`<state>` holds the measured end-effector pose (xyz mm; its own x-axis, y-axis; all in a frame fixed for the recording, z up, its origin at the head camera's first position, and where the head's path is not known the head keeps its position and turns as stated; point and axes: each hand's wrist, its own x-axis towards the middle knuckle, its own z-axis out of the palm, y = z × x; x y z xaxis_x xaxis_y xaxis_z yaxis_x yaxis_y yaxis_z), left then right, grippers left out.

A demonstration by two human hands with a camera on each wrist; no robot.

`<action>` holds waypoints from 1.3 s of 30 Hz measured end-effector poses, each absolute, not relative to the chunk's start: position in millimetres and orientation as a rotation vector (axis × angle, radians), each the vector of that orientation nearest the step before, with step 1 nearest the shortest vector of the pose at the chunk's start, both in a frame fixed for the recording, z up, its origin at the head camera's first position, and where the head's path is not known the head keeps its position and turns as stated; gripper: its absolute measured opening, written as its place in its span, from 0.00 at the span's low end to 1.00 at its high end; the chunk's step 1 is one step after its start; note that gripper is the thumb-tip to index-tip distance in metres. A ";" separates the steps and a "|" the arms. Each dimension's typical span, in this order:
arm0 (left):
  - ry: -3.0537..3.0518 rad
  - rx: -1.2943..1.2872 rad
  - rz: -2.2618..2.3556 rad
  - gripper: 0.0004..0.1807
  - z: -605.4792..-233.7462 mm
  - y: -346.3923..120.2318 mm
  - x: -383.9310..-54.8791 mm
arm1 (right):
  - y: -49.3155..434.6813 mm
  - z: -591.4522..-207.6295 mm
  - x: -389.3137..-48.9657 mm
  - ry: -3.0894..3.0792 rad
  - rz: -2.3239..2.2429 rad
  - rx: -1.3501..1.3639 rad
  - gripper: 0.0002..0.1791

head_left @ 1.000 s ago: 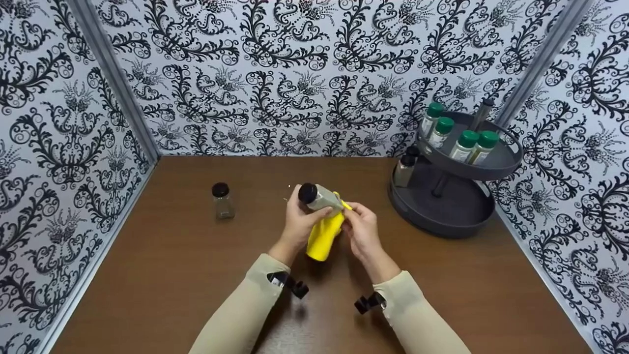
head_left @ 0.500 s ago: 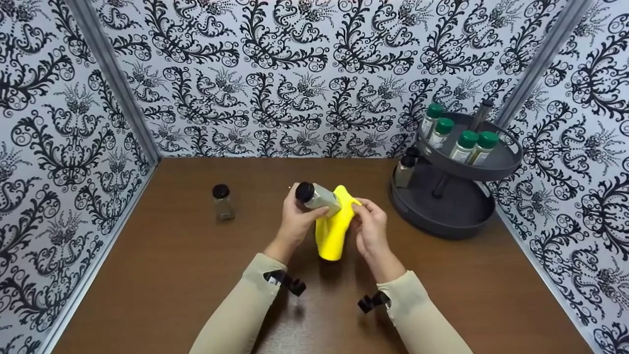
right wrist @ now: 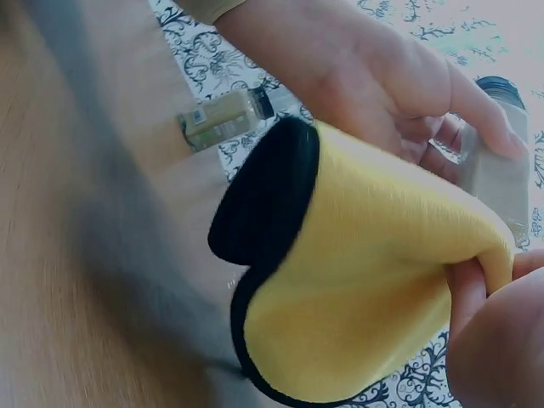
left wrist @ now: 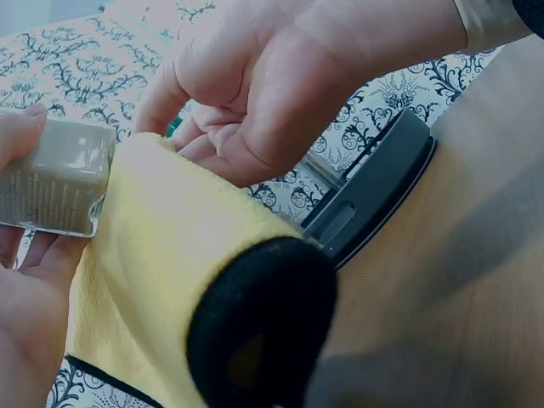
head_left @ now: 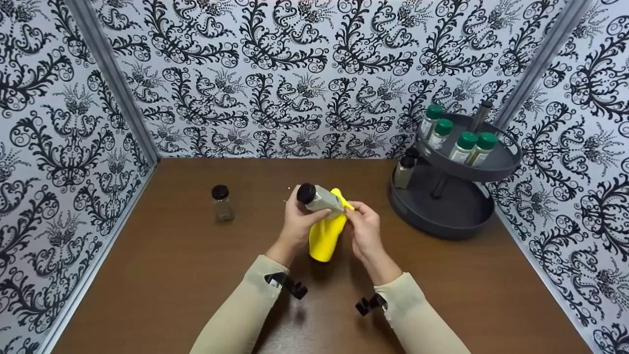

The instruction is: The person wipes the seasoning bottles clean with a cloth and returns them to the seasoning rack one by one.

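Tilted in my left hand (head_left: 296,221) is a spice jar (head_left: 323,200) with a black cap, gripped round its glass body. My right hand (head_left: 366,228) pinches a yellow cloth (head_left: 328,236) against the jar's bottom end. The cloth hangs down between both hands, and its dark edging shows in the wrist views. In the left wrist view the clear jar (left wrist: 64,178) has fine print on its side and the cloth (left wrist: 161,255) touches its base. From the right wrist, the right fingers (right wrist: 476,289) are seen bunching the cloth (right wrist: 374,229).
Another black-capped jar (head_left: 223,205) stands on the brown table (head_left: 172,275) at left. At right is a dark two-tier turntable rack (head_left: 442,221), with several green-capped jars (head_left: 463,147) on top and black-capped jars (head_left: 404,171) below. Patterned walls (head_left: 295,88) enclose the table.
The right hand swung the cloth out to the right, then back leftward against the jar's base. The left hand kept its grip on the jar, shifting only slightly.
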<state>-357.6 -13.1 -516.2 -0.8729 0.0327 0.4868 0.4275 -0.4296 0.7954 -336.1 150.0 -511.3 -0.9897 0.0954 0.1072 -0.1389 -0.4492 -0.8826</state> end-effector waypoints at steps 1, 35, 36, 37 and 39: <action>-1.502 -0.653 -2.385 0.30 -515.4 -13.1 -357.6 | 150.7 -511.6 -335.1 -1.595 2.559 0.092 0.09; -1.502 -0.636 -2.370 0.31 -510.2 -17.3 -354.4 | 144.7 -518.6 -336.7 -1.769 2.362 0.166 0.07; -1.491 -0.643 -2.368 0.31 -509.8 -17.2 -354.5 | 145.6 -518.3 -336.7 -1.791 2.354 0.172 0.07; -1.482 -0.654 -2.366 0.31 -509.2 -17.2 -354.5 | 146.7 -517.5 -336.7 -1.809 2.348 0.177 0.07; -1.478 -0.671 -2.348 0.31 -507.7 -18.0 -354.9 | 149.9 -515.3 -337.3 -1.819 2.351 0.200 0.08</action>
<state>-354.9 -18.0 -507.7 -0.8509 0.0054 0.5253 0.4713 -0.4340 0.7678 -337.3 149.9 -515.3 -0.9779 0.0461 0.2038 -0.2088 -0.2465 -0.9464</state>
